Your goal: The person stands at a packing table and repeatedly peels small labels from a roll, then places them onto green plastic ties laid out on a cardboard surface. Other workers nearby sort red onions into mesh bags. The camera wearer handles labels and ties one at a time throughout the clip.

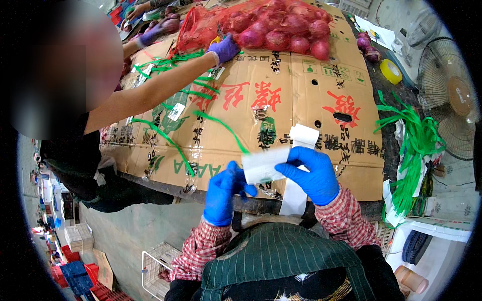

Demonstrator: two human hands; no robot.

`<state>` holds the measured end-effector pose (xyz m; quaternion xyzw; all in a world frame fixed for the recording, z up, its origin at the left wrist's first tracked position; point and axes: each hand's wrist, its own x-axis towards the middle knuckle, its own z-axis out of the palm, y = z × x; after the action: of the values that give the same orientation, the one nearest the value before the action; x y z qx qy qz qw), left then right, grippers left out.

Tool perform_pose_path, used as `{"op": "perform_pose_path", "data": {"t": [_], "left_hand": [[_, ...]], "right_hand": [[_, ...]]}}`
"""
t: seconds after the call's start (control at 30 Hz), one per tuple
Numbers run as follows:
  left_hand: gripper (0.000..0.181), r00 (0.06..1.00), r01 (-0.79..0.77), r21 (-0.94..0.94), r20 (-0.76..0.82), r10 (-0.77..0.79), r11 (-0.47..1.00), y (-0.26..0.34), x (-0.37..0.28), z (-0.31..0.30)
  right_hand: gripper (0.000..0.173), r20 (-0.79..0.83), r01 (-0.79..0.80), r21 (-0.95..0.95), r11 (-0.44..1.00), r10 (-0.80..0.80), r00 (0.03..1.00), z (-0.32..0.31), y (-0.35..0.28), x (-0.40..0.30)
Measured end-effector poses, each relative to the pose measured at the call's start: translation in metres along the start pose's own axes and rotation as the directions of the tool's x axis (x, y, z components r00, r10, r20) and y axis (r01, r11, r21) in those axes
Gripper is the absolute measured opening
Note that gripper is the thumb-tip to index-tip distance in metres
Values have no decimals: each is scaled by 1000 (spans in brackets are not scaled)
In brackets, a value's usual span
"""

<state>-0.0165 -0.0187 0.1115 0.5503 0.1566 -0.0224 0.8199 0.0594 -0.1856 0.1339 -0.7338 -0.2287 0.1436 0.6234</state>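
Observation:
My right hand (310,175), in a blue glove, pinches the right edge of a white label (265,165). A green tie (226,129) reaches the label's top left corner. Just left of the label is my left hand (228,193), also blue-gloved, its fingers bent; whether they touch the label is unclear. A strip of white labels (295,195) runs under my right wrist and over the table edge. More green ties (165,141), some bearing white tags, lie on the flattened cardboard (301,94). Red onions fill a red mesh bag (278,30) at the far side.
A co-worker's purple-gloved hand (224,49) is at the mesh bag. On the right are a bundle of green ties (414,139), a roll of yellow tape (391,71), loose red onions (372,53) and a fan (452,98). A white wire basket (158,263) stands on the floor below left.

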Motion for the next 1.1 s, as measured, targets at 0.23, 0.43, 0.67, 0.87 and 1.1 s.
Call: {"op": "perform_pose_path", "data": {"t": [0.23, 0.43, 0.67, 0.87, 1.1], "left_hand": [[21, 944, -262, 239, -140, 301, 935, 20, -8, 22], [24, 983, -40, 123, -174, 62, 992, 18, -12, 28], [22, 992, -54, 110, -112, 66, 992, 25, -19, 30], [23, 997, -65, 44, -40, 67, 997, 28, -20, 29], [23, 990, -139, 139, 5, 140, 980, 30, -23, 28]], "right_hand": [[21, 54, -253, 336, 907, 250, 967, 3, -4, 0], [22, 161, -295, 345, 891, 253, 954, 3, -10, -5], [25, 284, -374, 364, 853, 281, 917, -6, -10, -5], [27, 304, -345, 432, 833, 226, 926, -6, -13, -5], [25, 313, -292, 442, 848, 159, 936, -7, -10, -5]]}}
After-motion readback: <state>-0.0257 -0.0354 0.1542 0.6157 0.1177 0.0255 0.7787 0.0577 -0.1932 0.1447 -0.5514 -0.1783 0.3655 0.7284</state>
